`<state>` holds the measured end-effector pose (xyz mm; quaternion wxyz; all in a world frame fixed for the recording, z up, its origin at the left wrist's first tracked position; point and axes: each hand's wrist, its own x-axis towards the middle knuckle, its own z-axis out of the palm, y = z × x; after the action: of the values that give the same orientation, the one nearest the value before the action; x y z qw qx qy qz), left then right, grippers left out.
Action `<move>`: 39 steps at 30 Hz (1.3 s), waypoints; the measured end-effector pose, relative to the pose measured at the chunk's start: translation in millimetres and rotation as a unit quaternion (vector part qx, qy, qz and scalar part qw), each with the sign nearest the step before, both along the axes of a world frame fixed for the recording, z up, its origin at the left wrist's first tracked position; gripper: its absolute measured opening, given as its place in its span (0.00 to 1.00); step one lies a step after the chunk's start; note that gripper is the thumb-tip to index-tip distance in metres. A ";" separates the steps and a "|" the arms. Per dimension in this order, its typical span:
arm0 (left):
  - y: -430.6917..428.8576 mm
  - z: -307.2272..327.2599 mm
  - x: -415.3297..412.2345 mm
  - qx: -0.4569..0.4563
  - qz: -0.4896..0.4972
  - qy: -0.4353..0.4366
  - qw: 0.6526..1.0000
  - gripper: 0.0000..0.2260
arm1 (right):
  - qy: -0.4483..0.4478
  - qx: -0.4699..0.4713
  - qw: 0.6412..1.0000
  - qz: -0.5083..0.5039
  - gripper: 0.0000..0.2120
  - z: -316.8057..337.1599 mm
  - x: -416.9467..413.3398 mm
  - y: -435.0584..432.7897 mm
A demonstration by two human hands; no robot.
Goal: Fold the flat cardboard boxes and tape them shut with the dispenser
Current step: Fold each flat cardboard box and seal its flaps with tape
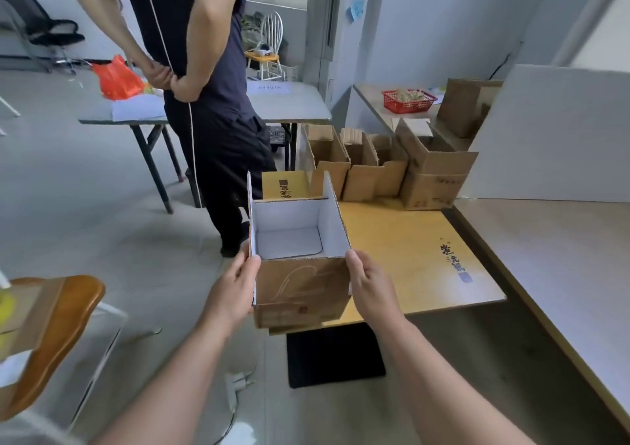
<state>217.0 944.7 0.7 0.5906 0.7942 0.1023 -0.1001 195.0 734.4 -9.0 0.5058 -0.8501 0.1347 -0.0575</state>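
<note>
An open cardboard box (301, 291), brown outside and white inside, stands upright at the near left corner of the yellow table (409, 250). Its top flaps stick up and its floor is folded in. My left hand (235, 287) grips the box's left near edge, thumb at the rim. My right hand (366, 284) grips the right near edge the same way. No tape dispenser is in view.
Several other opened cardboard boxes (375, 168) crowd the far end of the yellow table. A person in dark clothes (208, 103) stands close beyond the box, back turned. A wooden chair (51, 335) is at my left, a grey counter (562, 247) at my right.
</note>
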 end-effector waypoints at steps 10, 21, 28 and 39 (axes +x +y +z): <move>10.7 -25.8 104.0 0.047 0.040 0.017 0.998 0.36 | 0.052 -0.025 0.996 0.061 0.23 -13.0 123.4 13.3; -7.3 -23.4 248.7 0.075 0.130 0.013 0.989 0.25 | 0.047 -0.113 0.987 0.101 0.26 -5.4 278.7 1.2; -18.6 -14.7 307.7 0.024 0.122 0.000 0.992 0.22 | 0.007 -0.071 0.996 0.049 0.10 -2.7 304.1 -12.5; -27.2 -13.4 356.1 0.062 0.007 0.025 0.998 0.25 | 0.008 -0.161 0.987 0.023 0.19 -1.8 292.1 -6.2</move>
<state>573.1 917.5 -12.6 0.5379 0.8260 0.1282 -0.1094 487.2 728.3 -10.8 0.3626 -0.9237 0.1086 -0.0597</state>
